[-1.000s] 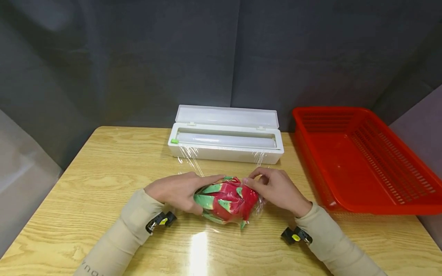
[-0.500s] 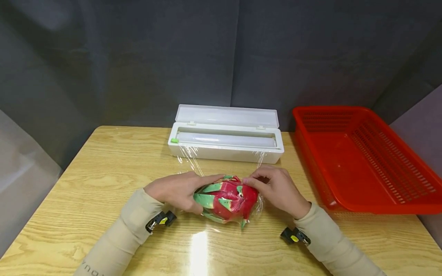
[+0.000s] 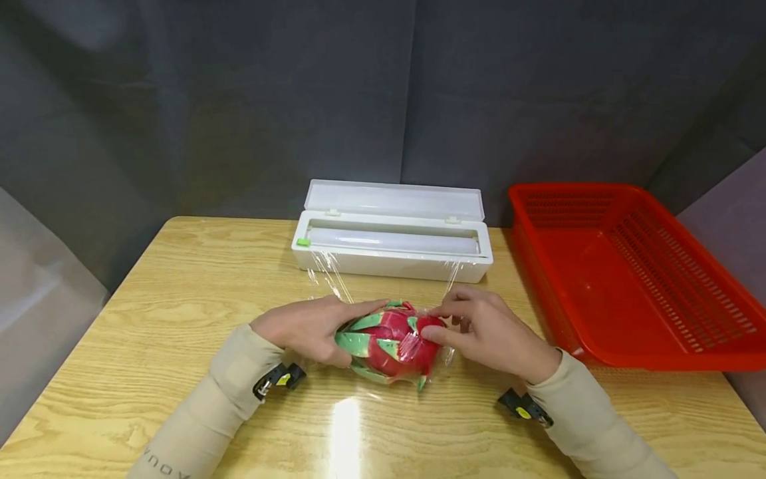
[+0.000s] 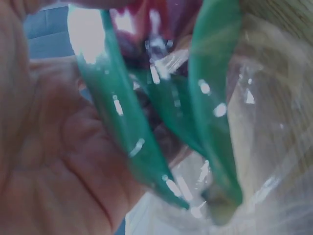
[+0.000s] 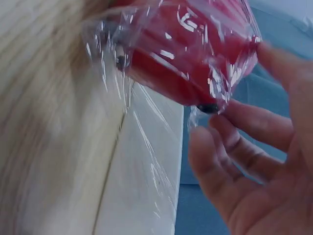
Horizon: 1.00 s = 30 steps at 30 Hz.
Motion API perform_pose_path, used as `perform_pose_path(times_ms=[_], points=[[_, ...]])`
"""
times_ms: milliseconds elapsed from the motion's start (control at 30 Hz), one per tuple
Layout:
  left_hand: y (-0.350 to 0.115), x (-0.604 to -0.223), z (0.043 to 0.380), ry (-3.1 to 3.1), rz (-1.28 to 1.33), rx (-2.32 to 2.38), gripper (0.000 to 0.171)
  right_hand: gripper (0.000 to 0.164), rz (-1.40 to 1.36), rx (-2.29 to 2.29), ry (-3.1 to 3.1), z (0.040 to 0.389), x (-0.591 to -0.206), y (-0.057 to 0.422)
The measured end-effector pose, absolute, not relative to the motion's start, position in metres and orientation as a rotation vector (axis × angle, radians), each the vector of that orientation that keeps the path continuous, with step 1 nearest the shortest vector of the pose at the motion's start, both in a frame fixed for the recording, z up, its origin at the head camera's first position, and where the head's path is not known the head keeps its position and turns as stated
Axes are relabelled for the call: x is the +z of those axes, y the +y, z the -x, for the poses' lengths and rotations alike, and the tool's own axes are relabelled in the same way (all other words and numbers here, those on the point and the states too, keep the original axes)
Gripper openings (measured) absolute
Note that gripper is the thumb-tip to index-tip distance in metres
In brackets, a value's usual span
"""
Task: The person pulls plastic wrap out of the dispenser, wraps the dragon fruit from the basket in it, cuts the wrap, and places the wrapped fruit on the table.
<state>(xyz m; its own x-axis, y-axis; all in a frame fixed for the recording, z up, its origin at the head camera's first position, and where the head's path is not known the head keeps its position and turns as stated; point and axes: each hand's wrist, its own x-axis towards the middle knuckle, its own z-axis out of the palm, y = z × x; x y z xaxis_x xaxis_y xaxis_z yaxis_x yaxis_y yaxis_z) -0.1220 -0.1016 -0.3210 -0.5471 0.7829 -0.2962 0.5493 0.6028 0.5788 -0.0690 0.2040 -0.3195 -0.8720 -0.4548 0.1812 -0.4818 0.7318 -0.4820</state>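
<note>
A red dragon fruit (image 3: pixel 397 346) with green scales lies on the table, wrapped in shiny cling film (image 5: pixel 166 54). My left hand (image 3: pixel 308 330) grips its left end, thumb on the near side and fingers over the far side. Loose film bunches beside the green scales (image 4: pixel 215 98) in the left wrist view. At the fruit's right end, my right hand (image 3: pixel 487 330) pinches the film, thumb and index finger against the red skin, the other fingers curled behind. Behind the fruit stands a white cling film dispenser (image 3: pixel 391 266), lid raised; film stretches from it to the fruit.
A red plastic basket (image 3: pixel 574 326) with slotted sides stands at the right of the wooden table (image 3: pixel 197 286). A green slider (image 3: pixel 303 242) sits at the dispenser's left end. Dark cloth (image 3: pixel 287 100) hangs along the back edge.
My right hand has shifted slightly right, its thumb moving down from the fruit's top edge onto its right end. My left hand keeps its grip, and the fruit has barely moved.
</note>
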Motion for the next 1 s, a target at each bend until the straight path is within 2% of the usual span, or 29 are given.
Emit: perform_pose_path(times_ms=[167,400,533,767,1000], points=[[-0.103,-0.324,0.124,2.271,-0.980,0.615,0.102,0.072,-0.924,0.712,-2.870,0.067,-0.318,0.204],[-0.103,-0.327,0.126,2.248,-0.971,0.661,0.104,0.088,-0.963,0.597,-2.830,0.062,-0.316,0.201],[-0.102,-0.327,0.126,2.278,-0.943,0.679,0.102,0.090,-0.977,0.560,-2.829,0.059,-0.314,0.200],[-0.102,-0.329,0.126,2.316,-0.966,0.709,0.079,0.085,-1.029,0.368,-2.729,0.058,-0.316,0.199],[-0.104,-0.329,0.127,2.321,-0.983,0.731,0.069,0.081,-0.959,0.356,-2.695,0.059,-0.320,0.196]])
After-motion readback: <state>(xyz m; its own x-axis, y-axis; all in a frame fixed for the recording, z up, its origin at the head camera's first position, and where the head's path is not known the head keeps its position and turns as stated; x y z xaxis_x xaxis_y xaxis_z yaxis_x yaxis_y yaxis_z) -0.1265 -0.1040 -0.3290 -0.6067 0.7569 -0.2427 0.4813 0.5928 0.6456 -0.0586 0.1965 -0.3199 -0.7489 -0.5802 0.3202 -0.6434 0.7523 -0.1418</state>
